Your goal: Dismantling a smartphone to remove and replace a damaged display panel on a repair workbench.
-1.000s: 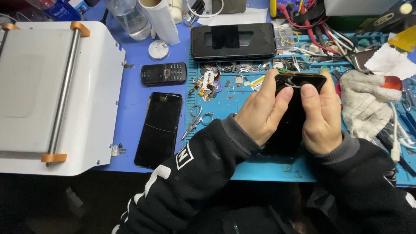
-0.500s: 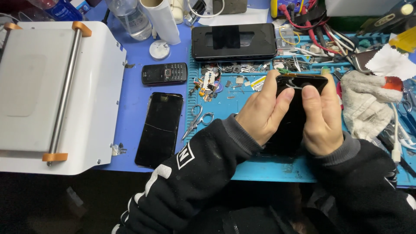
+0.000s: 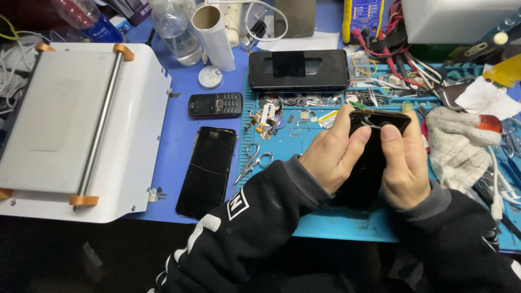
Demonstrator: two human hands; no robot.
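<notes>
Head view: cluttered repair bench, blue mat (image 3: 325,225), white machine (image 3: 81,125) far left. I see both hands closed around black phone (image 3: 374,157), held just above mat. Left hand (image 3: 334,154) clasps left edge, right hand (image 3: 404,168) right edge, thumbs pressing face near top. Phone's long axis runs away from body, top end farthest. Second phone (image 3: 207,171) lies flat, well left; scissors (image 3: 252,160) between.

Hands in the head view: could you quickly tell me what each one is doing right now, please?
Left hand: closed on the black phone, thumb on its upper face.
Right hand: closed on the same phone, thumb beside the left one.
</notes>
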